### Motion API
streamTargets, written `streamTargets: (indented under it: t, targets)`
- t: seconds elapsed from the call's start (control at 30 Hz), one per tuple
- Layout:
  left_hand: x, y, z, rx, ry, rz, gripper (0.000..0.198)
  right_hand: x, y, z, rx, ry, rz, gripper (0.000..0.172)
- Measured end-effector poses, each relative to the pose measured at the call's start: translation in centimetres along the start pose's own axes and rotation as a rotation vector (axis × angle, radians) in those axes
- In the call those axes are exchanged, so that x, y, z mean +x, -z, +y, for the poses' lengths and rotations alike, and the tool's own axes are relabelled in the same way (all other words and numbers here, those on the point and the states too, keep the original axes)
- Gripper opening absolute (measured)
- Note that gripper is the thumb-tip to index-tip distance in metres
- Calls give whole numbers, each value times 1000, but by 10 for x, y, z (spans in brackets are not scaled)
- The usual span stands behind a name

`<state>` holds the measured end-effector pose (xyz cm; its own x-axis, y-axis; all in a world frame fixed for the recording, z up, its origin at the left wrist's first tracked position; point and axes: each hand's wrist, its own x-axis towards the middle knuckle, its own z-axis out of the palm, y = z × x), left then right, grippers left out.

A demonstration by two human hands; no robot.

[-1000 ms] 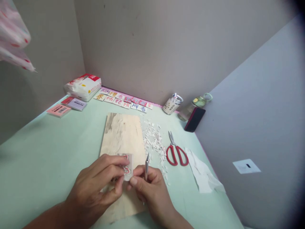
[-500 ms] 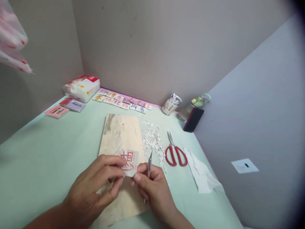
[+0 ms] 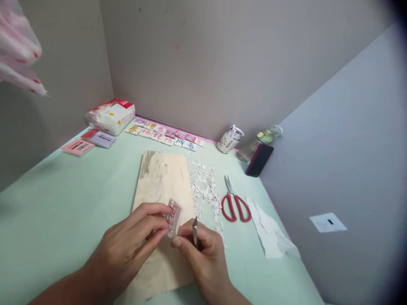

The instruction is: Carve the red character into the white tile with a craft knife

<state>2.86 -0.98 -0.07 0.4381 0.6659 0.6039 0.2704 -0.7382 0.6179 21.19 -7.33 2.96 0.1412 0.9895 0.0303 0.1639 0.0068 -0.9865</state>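
Left fingers: pinching block, left side | right fingers: clasping knife, at block's corner

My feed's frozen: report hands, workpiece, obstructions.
Left hand gripping red-lettered carving block, tilted above wooden board. Right hand at its lower edge, holding craft knife. Nothing visibly blocking; white shavings beside board.

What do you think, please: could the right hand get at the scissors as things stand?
Probably yes: nothing covers the scissors, lying close to the right hand, though that hand's knife would likely need setting down first.
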Motion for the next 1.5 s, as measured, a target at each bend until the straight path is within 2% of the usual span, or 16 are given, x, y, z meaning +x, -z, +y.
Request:
streamTargets:
  t: [0.17,0.33,0.43,0.57,0.73,0.97,1.1,1.27,1.5]
  targets:
    - [-2,-4,3,9,-38,-55,28,-1,-4,2,-42,44,6,17]
    - [1,-5,8,119,-23,9,18,-2,-6,0,-12,44,-17,17]
    - [1,-5,8,98,-5,43,17,-2,-6,-1,102,-44,-33,16]
    - [1,0,6,67,-22,13,17,3,-2,0,290,-197,-99,27]
    - [0,1,12,2,57,72,17,6,2,7,394,-292,-52,35]
    - [-2,-2,6,-48,109,44,13,4,1,4,300,-208,-45,29]
    - [0,2,1,-10,40,25,9,2,1,0,246,-168,-41,20]
    - [-4,1,1,36,59,22,22,0,0,0,127,-72,-16,16]
    - [-5,-1,2,176,-118,32,19,-2,-3,2,28,-13,5,17]
